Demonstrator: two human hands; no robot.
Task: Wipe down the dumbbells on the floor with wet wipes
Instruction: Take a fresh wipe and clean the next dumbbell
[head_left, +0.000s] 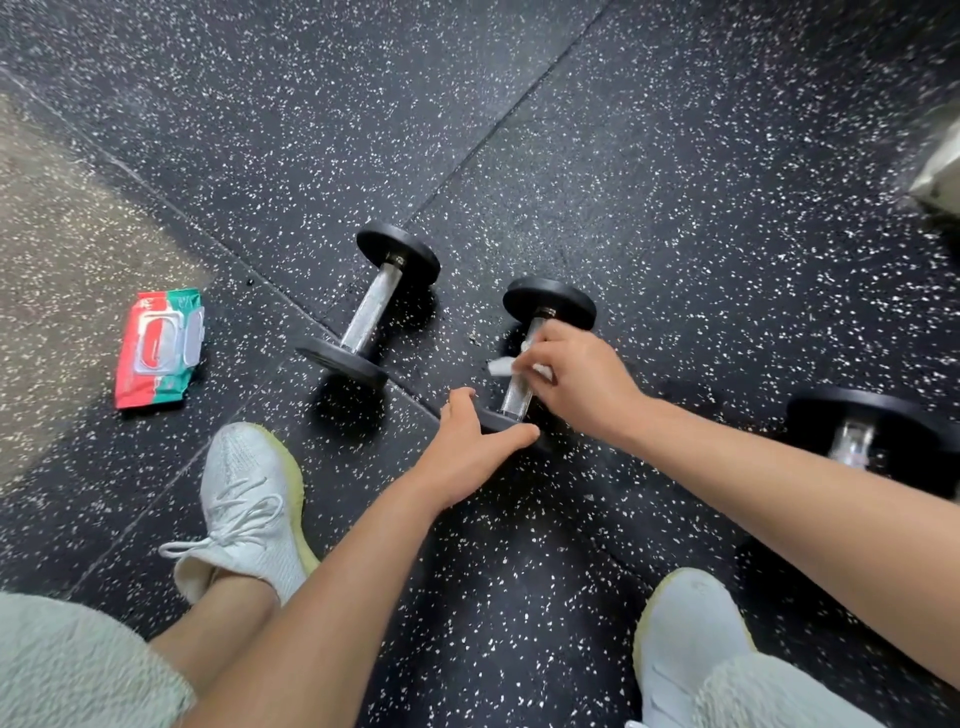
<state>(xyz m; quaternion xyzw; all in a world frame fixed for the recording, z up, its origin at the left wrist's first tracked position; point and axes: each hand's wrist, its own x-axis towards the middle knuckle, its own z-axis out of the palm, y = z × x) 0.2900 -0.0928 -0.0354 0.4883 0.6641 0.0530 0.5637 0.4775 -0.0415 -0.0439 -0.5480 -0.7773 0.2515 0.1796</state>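
Head view, looking down on speckled black floor (675, 156). Right hand (576, 379) curled around middle dumbbell (540, 343) at its metal grip, fingers closed on white wipe (501, 366). Left hand (470, 447) spread open, holding nothing, touching that dumbbell's near plate. Second dumbbell (371, 306) just left, untouched. Third dumbbell (862, 431) far right, probably partly cut off. Wipe pack (158, 348) well left.
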